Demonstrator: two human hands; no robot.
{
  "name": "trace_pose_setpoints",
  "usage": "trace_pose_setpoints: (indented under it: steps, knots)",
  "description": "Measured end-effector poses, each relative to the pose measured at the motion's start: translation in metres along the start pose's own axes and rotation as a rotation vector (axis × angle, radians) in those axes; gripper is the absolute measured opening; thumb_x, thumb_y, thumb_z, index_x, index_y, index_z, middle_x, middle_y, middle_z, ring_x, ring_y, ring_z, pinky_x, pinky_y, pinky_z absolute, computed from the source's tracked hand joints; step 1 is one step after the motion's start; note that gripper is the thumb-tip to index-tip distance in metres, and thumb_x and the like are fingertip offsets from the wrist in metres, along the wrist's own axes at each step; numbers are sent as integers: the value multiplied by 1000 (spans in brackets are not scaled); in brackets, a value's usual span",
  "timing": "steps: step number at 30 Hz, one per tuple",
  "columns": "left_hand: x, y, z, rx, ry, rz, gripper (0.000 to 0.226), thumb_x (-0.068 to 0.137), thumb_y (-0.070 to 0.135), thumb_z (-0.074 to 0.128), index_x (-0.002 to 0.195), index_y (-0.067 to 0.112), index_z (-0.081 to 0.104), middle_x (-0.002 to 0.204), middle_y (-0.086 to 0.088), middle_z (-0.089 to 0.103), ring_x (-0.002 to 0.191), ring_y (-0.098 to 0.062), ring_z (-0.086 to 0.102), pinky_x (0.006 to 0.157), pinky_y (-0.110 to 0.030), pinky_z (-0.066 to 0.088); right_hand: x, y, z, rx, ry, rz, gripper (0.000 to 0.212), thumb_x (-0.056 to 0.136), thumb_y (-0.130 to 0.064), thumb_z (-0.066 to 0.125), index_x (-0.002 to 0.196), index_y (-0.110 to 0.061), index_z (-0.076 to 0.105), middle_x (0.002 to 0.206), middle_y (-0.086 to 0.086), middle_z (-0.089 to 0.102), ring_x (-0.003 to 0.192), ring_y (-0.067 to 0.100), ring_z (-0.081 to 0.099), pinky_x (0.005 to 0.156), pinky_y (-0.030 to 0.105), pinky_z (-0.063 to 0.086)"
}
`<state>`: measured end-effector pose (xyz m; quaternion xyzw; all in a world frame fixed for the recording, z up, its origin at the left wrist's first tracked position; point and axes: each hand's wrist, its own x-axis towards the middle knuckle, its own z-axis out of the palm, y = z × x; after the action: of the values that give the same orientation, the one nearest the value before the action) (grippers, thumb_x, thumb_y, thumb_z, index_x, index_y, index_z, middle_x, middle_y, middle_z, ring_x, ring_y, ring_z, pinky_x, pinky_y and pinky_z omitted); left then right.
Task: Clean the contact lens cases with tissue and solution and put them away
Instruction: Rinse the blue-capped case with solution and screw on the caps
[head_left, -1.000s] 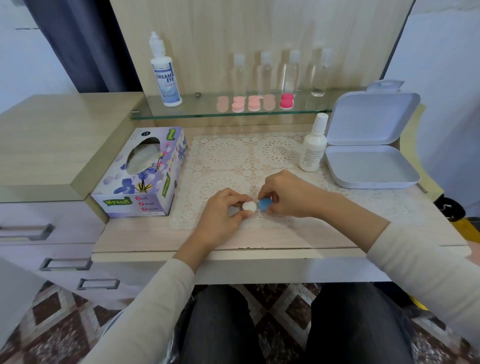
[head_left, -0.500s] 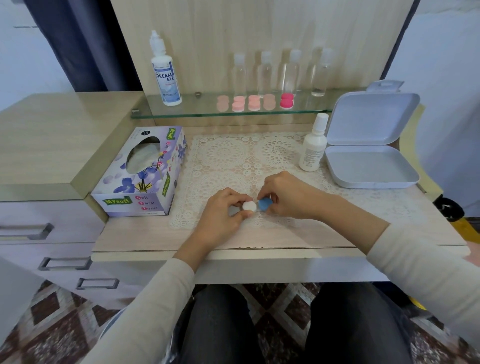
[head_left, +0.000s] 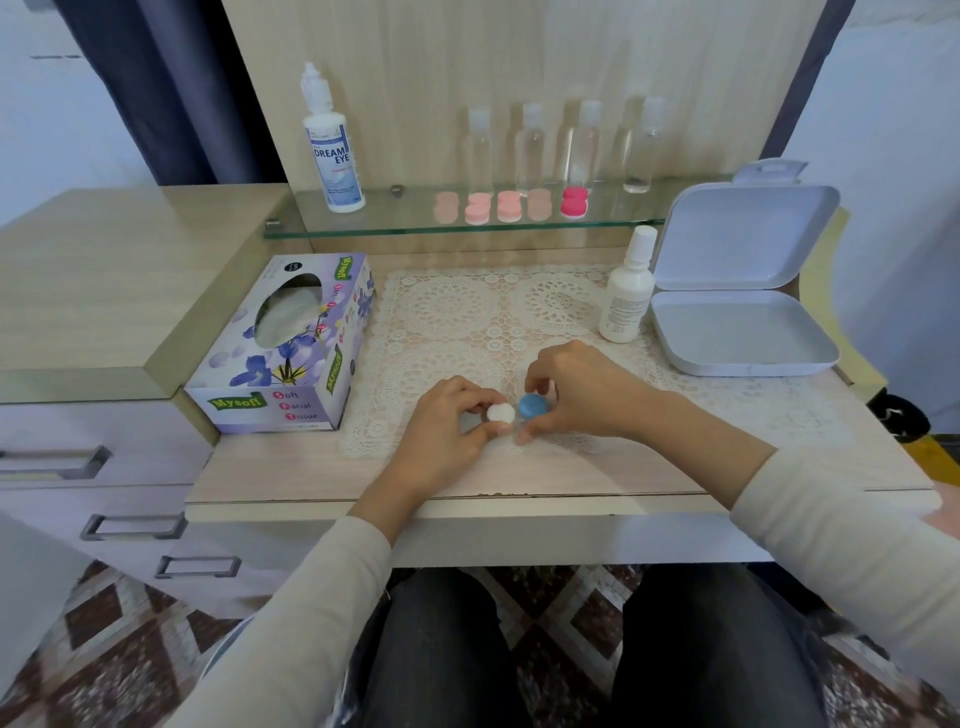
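— So why is the open box (head_left: 748, 370) beyond the right fingers?
— Probably to take cleaned cases. The tissue box (head_left: 291, 348) sits left of the left fingers, and the solution bottle (head_left: 626, 296) is past the right.
— And the lens case (head_left: 523, 409)?
— It's between both hands. The left hand (head_left: 441, 431) pinches the white cap (head_left: 500, 413) and the right hand (head_left: 587, 395) pinches the blue cap (head_left: 533, 405), likely to unscrew them.

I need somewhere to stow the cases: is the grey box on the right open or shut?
Open. The grey box has its lid raised behind the base, whose bare inside shows.
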<state>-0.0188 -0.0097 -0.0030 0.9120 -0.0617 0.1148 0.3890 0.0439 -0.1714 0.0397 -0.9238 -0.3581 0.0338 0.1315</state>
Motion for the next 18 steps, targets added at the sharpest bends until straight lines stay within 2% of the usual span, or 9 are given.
trace_pose_setpoints:
  steps: [2, 5, 7, 9, 13, 15, 17, 18]
  knots:
    - [0, 0, 0, -10, 3, -4, 27, 76, 18, 72, 103, 12, 69, 91, -3, 58, 92, -17, 54, 87, -24, 40, -3, 1, -2, 63, -20, -48, 37, 74, -24, 73, 109, -14, 66, 97, -2, 63, 73, 5, 45, 68, 18, 36]
    - [0, 0, 0, -3, 0, 2, 27, 77, 19, 72, 103, 13, 69, 92, -1, 58, 92, -15, 53, 86, -19, 38, -5, 1, -3, 94, -18, -72, 27, 78, -10, 66, 105, -13, 70, 87, -3, 64, 64, 2, 47, 63, 16, 38]
    - [1, 0, 0, 9, 0, 5, 26, 78, 18, 71, 103, 14, 69, 91, 0, 57, 91, -13, 52, 84, -14, 34, -3, 1, -1, 65, 15, -46, 17, 78, -15, 68, 94, -9, 71, 80, -2, 62, 67, 4, 51, 62, 17, 40]
    - [1, 1, 0, 8, 1, 3, 26, 77, 17, 72, 103, 13, 69, 91, 0, 56, 91, -13, 52, 83, -12, 34, -2, 2, 0, 44, 43, -15, 17, 79, -19, 68, 90, -7, 69, 82, 1, 63, 74, 12, 56, 63, 20, 42]
    - [1, 0, 0, 1, 6, 1, 25, 77, 17, 72, 102, 13, 69, 91, 0, 57, 90, -13, 53, 82, -11, 34, -3, 4, -2, 117, -11, -47, 29, 76, -11, 69, 105, -11, 68, 94, -2, 63, 66, 4, 50, 62, 13, 38]
    - [1, 0, 0, 4, 6, 3, 26, 77, 18, 72, 103, 13, 69, 91, 0, 57, 89, -12, 52, 81, -8, 32, -4, 3, -1, 89, -15, -53, 25, 77, -11, 68, 102, -10, 70, 92, 1, 65, 66, 6, 49, 61, 11, 38]
    - [1, 0, 0, 7, 4, 7, 26, 77, 18, 72, 103, 14, 69, 92, -1, 58, 89, -12, 52, 81, -9, 33, -2, 1, 2, 33, -2, -16, 21, 78, -21, 69, 93, -6, 69, 87, 5, 64, 72, 13, 51, 62, 20, 41]
    - [1, 0, 0, 8, 1, 7, 26, 78, 17, 72, 103, 14, 69, 92, -2, 58, 90, -13, 52, 82, -10, 33, -1, 0, 4, -5, 5, 12, 26, 78, -29, 69, 88, -5, 66, 85, 6, 63, 74, 17, 52, 64, 26, 42]
